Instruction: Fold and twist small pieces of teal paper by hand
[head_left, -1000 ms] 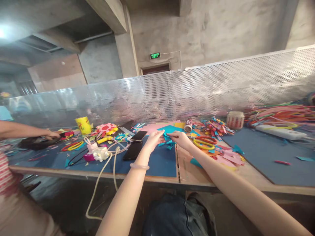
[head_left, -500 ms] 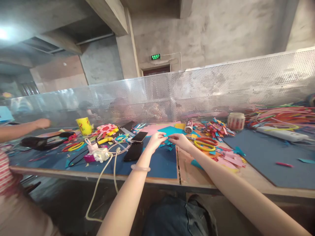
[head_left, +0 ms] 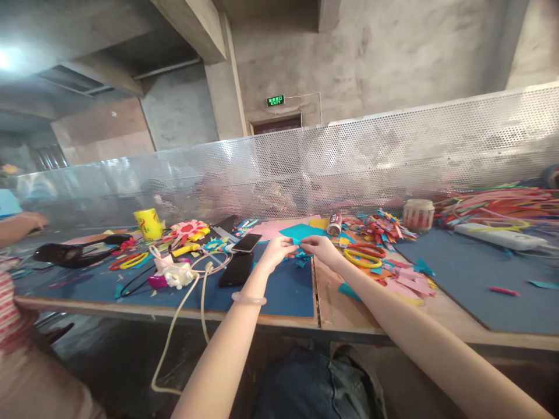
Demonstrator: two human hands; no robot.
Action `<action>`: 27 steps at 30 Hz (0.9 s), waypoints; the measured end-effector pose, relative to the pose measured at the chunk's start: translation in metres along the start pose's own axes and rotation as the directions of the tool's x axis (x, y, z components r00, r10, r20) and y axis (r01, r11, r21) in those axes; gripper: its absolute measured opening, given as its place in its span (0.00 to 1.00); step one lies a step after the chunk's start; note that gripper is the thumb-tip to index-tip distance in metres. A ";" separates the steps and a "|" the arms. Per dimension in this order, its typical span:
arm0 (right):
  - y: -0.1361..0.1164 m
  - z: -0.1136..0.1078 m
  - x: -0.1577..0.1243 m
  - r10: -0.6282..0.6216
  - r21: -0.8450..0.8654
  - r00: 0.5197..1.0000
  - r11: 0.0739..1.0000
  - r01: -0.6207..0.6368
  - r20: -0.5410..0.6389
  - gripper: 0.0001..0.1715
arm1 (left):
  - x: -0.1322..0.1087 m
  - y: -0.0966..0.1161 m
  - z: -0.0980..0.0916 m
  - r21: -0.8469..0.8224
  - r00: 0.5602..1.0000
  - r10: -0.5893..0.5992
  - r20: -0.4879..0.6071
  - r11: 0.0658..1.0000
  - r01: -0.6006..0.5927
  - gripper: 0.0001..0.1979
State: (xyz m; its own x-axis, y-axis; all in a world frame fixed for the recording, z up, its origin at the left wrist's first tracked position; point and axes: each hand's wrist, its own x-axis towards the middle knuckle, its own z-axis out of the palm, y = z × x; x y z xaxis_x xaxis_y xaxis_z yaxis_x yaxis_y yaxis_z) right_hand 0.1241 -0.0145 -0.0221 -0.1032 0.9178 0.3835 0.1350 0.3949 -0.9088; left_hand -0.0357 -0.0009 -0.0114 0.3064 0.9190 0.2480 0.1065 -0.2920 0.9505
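Observation:
My left hand [head_left: 278, 255] and my right hand [head_left: 323, 249] meet above the middle of the table. Between their closed fingertips is a small blue paper piece [head_left: 296, 241], pinched from both sides. Its exact shape is too small to make out. Just below the fingers lie blue paper scraps [head_left: 301, 262]. Behind the hands a larger blue paper sheet [head_left: 301, 231] lies over pink paper [head_left: 273, 228]. Left of my left hand are two dark phones, one [head_left: 236, 270] nearer and one [head_left: 247, 242] farther back.
Yellow-handled scissors [head_left: 363, 258] and pink paper pieces [head_left: 410, 281] lie at right, with a can [head_left: 334, 223], a paper-flower pile [head_left: 386, 228] and a jar [head_left: 418, 215] behind. A white power strip [head_left: 502, 237] sits far right. A cable [head_left: 174, 331] hangs over the front edge. A co-worker's hand [head_left: 32, 222] shows at left.
My hands stay nearly in place, and the blue paper piece between my fingertips now shows larger. The co-worker's hand at the left has moved further left.

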 end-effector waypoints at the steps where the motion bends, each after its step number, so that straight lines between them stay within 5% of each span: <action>1: 0.000 0.000 0.000 0.001 0.003 1.000 1.000 -0.001 0.001 0.15 | 0.000 0.000 0.000 -0.005 1.000 0.003 0.001 1.000 -0.003 0.15; 27: -0.001 -0.001 -0.001 0.003 -0.052 1.000 0.999 -0.003 0.002 0.14 | 0.002 -0.001 0.001 0.011 0.999 0.029 -0.018 1.000 -0.028 0.13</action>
State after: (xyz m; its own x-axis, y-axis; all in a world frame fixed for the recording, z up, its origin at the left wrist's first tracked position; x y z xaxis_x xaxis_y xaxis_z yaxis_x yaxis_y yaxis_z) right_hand 0.1248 -0.0160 -0.0212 -0.1047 0.9189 0.3804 0.1861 0.3938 -0.9002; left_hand -0.0343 0.0014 -0.0124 0.2925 0.9148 0.2784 0.1079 -0.3208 0.9410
